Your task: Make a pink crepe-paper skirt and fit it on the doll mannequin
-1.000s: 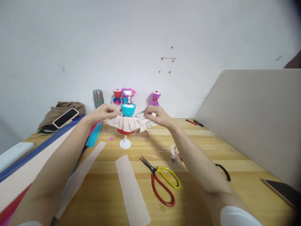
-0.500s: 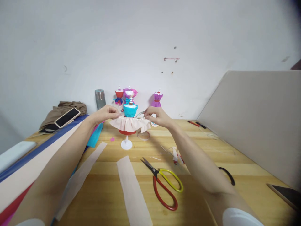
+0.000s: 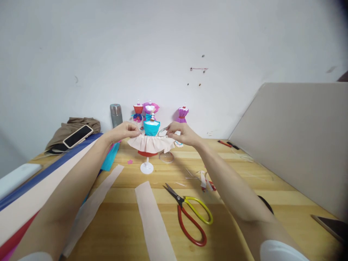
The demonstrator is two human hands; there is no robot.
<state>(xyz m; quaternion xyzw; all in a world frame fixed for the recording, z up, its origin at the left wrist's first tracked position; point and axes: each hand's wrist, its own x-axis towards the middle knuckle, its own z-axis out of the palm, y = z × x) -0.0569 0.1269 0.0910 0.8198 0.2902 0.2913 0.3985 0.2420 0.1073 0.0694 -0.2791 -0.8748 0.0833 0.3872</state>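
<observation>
A small dress form point(image 3: 152, 128) with a turquoise bodice and a red lower part stands upright on a round white base point(image 3: 146, 168). Across the front of its waist stretches a gathered pale pink ruffle point(image 3: 151, 144). My left hand point(image 3: 125, 131) pinches the ruffle's left top end, fingers closed. At the right top end, my right hand point(image 3: 182, 132) is closed in a pinch on the same ruffle. A thin ring-like loop point(image 3: 162, 132) shows beside the right fingertips; whether that hand holds it I cannot tell.
Scissors point(image 3: 179, 199) with yellow and red handles lie open on the wooden table. Pale pink strips point(image 3: 153, 221) lie nearer me. Behind are other dressed forms point(image 3: 183, 114) and a flask point(image 3: 116, 115). A phone point(image 3: 78, 136) rests at left; a white board point(image 3: 293, 137) stands at right.
Both hands keep their pinch on the ruffle, which is held slightly straighter across the form. Otherwise the whole view has shifted slightly.
</observation>
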